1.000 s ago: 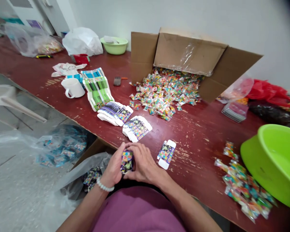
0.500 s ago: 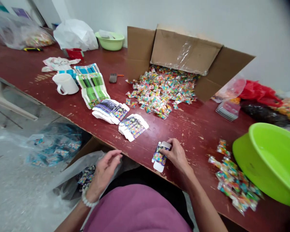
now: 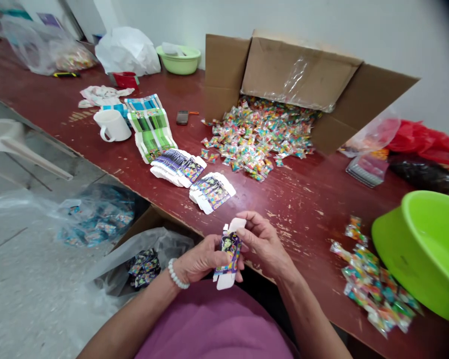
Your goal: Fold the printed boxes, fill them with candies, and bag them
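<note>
A small printed candy box (image 3: 229, 245), purple with white end flaps sticking out, is held up in front of my body at the table edge. My left hand (image 3: 205, 257), with a beaded bracelet at its wrist, grips the box's lower part, thumb across its printed face. The fingers of my right hand (image 3: 260, 239) pinch the upper white flap. On the table beyond lie a short stack of flat purple boxes (image 3: 213, 192) and a longer fanned stack (image 3: 178, 167). Farther left lie green flat boxes (image 3: 152, 132).
Wrapped candies (image 3: 260, 137) spill from an open cardboard carton (image 3: 299, 70). More candies (image 3: 377, 289) lie beside a green basin (image 3: 415, 259) at right. A white mug (image 3: 112, 125) stands at left. Below the edge, a plastic bag (image 3: 108, 269) holds dark packets (image 3: 144, 267).
The right hand has lifted the candy box off the table and brought it left towards my body. My left hand, empty before, has moved right and taken hold of it.
</note>
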The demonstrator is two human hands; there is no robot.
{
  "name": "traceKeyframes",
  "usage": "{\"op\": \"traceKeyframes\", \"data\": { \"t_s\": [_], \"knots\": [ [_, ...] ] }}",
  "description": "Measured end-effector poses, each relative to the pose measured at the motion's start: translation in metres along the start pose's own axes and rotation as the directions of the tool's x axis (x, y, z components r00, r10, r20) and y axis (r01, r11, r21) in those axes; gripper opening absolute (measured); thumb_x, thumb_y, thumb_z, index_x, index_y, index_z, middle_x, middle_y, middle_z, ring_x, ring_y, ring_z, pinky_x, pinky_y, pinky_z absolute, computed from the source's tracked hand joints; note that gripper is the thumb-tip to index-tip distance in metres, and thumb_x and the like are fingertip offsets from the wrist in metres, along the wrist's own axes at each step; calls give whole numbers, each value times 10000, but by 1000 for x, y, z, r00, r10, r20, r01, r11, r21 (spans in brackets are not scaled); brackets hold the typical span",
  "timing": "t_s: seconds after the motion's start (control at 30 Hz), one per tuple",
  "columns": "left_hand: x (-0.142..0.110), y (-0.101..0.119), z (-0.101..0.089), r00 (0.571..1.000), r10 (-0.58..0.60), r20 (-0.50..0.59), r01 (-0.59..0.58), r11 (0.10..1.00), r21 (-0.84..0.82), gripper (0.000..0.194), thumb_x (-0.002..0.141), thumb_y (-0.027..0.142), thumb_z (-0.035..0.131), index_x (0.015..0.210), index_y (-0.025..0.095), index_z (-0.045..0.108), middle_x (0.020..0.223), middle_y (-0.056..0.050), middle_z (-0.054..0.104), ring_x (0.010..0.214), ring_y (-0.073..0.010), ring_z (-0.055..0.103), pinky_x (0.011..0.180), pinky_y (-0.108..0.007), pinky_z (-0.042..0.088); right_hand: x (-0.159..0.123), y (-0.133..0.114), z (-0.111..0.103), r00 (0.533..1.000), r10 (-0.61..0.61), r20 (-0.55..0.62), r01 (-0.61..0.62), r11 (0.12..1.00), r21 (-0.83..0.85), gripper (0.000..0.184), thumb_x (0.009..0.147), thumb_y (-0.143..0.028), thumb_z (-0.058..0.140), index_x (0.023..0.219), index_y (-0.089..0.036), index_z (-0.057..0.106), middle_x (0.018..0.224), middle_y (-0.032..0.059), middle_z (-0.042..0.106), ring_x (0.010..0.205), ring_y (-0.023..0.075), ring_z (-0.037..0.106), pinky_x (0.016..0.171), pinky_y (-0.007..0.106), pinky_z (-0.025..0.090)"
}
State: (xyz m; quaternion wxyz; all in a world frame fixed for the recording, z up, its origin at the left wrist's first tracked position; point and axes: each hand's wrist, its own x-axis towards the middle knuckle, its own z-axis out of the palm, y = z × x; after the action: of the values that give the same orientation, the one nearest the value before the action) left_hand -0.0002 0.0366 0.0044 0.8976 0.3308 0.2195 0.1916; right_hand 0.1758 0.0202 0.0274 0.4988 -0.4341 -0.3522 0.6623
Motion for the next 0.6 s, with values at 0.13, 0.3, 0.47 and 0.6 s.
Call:
{"op": "traceKeyframes", "data": {
  "t_s": [0.13,0.3,0.47,0.6],
  "knots": [
    [-1,4,-2,997,16,-76,-11,998,63,535,565,458,900,932,114,717,837,-96,731,651,-198,714,575,-256,558,-2,5,3,995,-97,15,98,994,-49,623,733,-324,830,1253,-301,489,998,11,646,848,153,616,709,267,519],
    [-3,13,2,989,39,-145,-25,995,96,455,558,429,906,811,100,720,722,-65,712,579,-171,685,563,-247,541,-8,6,1,977,-195,-89,173,963,-207,688,698,-328,858,1260,-330,462,973,1,621,848,165,594,725,284,505],
    [2,13,6,949,132,-287,-67,972,226,365,688,433,828,771,103,696,655,-23,659,530,-112,600,562,-243,523,-9,11,2,997,-77,-5,76,984,-158,431,747,-382,812,1110,-248,621,974,26,681,802,163,627,731,297,510],
    [6,11,5,915,210,-344,-76,929,363,350,766,457,750,804,116,678,722,-27,665,638,-134,611,617,-257,523,-3,19,9,997,-5,-82,-2,996,-93,268,783,-429,763,819,-180,671,718,-1,672,605,135,592,618,282,493]
  ]
}}
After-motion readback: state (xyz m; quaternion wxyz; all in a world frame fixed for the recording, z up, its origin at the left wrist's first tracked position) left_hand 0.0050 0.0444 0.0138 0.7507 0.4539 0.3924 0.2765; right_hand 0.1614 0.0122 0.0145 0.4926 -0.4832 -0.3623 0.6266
